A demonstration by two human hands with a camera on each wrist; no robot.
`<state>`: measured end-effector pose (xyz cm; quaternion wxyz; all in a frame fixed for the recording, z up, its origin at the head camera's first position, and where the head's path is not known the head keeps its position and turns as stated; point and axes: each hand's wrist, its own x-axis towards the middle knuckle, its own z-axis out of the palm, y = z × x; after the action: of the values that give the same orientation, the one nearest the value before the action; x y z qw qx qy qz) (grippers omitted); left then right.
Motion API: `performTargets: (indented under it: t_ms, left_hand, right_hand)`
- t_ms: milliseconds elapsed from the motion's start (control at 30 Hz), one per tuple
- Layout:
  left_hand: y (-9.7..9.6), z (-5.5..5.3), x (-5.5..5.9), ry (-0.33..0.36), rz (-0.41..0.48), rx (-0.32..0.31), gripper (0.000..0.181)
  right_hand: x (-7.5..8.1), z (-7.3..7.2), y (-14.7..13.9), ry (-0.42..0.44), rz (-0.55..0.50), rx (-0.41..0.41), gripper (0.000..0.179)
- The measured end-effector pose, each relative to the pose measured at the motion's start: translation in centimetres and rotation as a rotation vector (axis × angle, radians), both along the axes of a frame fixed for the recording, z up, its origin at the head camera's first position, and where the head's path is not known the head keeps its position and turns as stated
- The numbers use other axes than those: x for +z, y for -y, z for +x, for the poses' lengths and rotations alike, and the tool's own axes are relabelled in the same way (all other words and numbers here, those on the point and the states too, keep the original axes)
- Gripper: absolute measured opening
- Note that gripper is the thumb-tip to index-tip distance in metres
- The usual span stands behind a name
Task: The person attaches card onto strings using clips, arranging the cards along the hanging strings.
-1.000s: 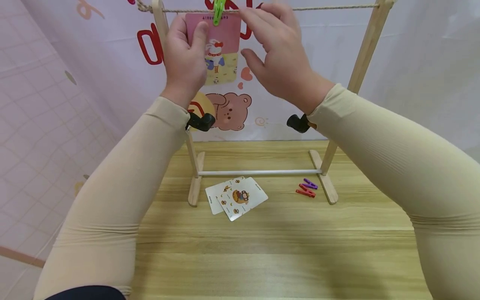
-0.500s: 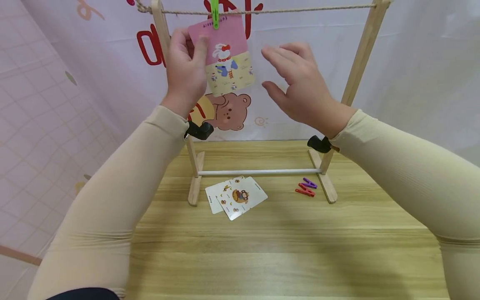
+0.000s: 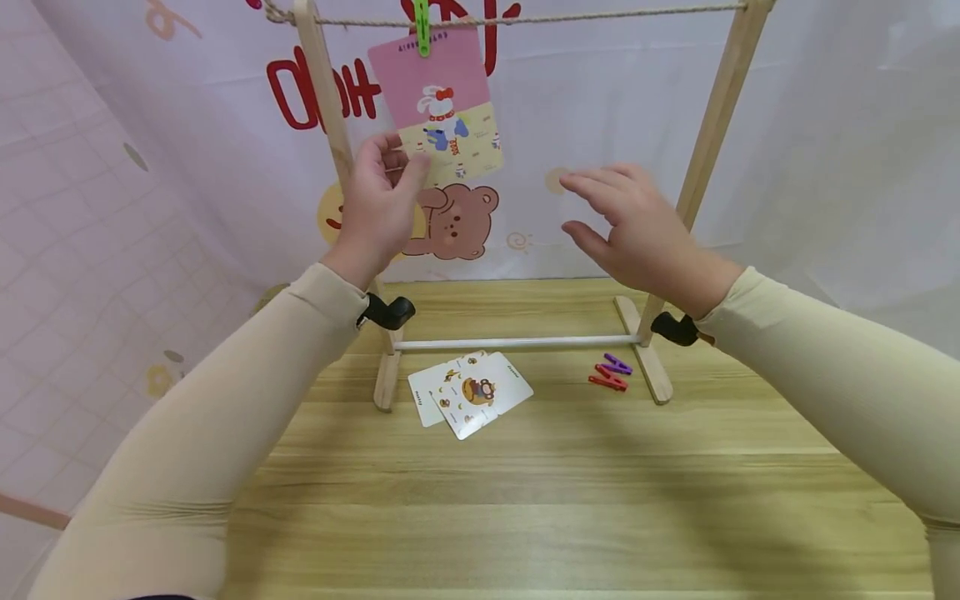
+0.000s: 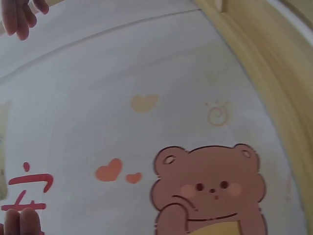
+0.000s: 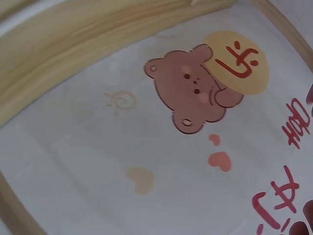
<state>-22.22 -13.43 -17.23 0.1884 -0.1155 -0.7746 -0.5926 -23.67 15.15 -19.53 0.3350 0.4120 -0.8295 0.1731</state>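
A pink and yellow card (image 3: 457, 75) with a white rabbit picture hangs tilted from a rope (image 3: 600, 17), held at its top edge by a green clothespin (image 3: 423, 29). My left hand (image 3: 378, 196) is at the card's lower left corner, fingers loosely bent and thumb overlapping the card in the head view. In the left wrist view its fingertips (image 4: 24, 223) show at the bottom left, with a strip of the card (image 4: 2, 152) above them. My right hand (image 3: 637, 225) is in the air to the right of the card, fingers relaxed and holding nothing.
The rope runs between wooden posts (image 3: 720, 108) joined low down by a white rod (image 3: 517, 342). Two overlapping white cards, the upper with a monkey picture (image 3: 480, 392), lie on the wooden table (image 3: 525, 517). A red clothespin (image 3: 609, 379) and a purple clothespin (image 3: 618, 364) lie near the right foot.
My right hand has left the card and rope and moved down to the right. My left hand has slid down from the card's upper left side, and the card has swung into a tilt.
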Motion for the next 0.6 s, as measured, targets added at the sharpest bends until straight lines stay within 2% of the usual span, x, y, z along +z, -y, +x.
performTargets:
  t_ms: [133, 267, 333, 467, 600]
  left_hand:
    - [0.5, -0.3, -2.2, 0.075, -0.083, -0.013, 0.048]
    - [1.1, -1.1, -5.1, 0.097, -0.149, -0.059, 0.050]
    - [1.3, -1.3, -6.6, 0.103, -0.209, -0.073, 0.053]
    - [1.2, -1.2, -9.0, 0.111, -0.409, -0.098, 0.065]
    - [1.1, -0.5, -11.1, 0.113, -0.661, -0.119, 0.075]
  right_hand:
    - [-1.7, 0.0, -1.0, 0.049, 0.032, -0.019, 0.045]
    - [-3.4, -0.1, -1.9, 0.087, 0.064, -0.020, 0.043]
    - [-4.4, -0.1, -2.3, 0.117, 0.082, -0.023, 0.042]
    - [-6.2, -0.1, -3.3, 0.197, 0.146, -0.050, 0.042]
    - [-7.8, 0.3, -4.1, 0.291, 0.214, -0.079, 0.041]
